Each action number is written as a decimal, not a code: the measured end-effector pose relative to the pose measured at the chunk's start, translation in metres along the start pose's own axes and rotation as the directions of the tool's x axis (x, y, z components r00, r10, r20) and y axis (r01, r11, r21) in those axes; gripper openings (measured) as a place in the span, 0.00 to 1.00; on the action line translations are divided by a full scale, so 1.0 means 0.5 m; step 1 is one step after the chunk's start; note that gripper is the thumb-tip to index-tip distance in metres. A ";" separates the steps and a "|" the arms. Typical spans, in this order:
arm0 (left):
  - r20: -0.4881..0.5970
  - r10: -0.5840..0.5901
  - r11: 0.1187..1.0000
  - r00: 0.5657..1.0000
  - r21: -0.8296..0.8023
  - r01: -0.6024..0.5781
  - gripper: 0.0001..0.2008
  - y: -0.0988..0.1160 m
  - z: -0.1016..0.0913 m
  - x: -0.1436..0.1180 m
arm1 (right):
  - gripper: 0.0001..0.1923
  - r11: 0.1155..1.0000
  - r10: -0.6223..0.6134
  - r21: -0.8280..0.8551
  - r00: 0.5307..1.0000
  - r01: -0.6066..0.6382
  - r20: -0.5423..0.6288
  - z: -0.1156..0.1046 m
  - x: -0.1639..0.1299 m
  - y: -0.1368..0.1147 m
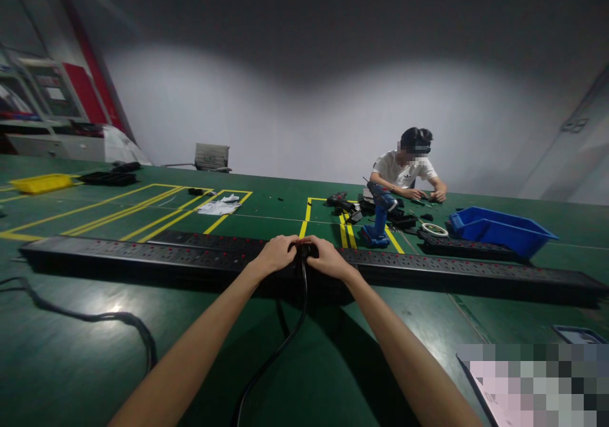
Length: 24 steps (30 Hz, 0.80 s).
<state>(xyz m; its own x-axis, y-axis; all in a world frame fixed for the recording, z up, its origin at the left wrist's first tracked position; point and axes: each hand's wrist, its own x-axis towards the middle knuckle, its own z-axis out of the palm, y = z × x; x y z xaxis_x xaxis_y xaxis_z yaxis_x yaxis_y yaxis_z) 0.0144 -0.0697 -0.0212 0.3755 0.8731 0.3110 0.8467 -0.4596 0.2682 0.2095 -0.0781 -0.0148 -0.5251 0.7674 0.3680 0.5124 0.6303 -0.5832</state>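
While both arms stretch forward, the left hand point(276, 254) and the right hand point(327, 257) close together around a small black plug point(303, 249). The plug sits on a long black power strip point(143, 257) with rows of small red points, lying across the green table point(95, 351). A thin black cable point(280, 344) hangs from the plug toward the viewer.
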 end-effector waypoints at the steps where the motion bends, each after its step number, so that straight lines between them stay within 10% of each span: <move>1: -0.001 -0.004 1.000 1.000 0.003 0.004 0.15 0.001 -0.001 -0.001 | 0.25 0.999 -0.022 -0.027 1.000 0.022 0.004 0.000 -0.001 0.000; 11: -0.007 -0.007 1.000 1.000 -0.011 0.007 0.16 -0.001 0.003 0.000 | 0.22 0.991 0.011 -0.135 1.000 -0.007 0.028 0.006 -0.004 0.010; 24: -0.010 -0.005 1.000 1.000 0.003 0.005 0.16 -0.008 0.008 0.002 | 0.16 0.987 0.042 0.158 0.999 -0.040 -0.011 0.012 0.015 0.029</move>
<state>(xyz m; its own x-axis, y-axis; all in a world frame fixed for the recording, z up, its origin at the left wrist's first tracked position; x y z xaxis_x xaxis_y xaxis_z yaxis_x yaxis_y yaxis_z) 0.0132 -0.0665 -0.0257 0.3679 0.8736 0.3184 0.8496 -0.4550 0.2668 0.2087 -0.0638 -0.0249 -0.4954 0.7945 0.3512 0.4191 0.5727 -0.7046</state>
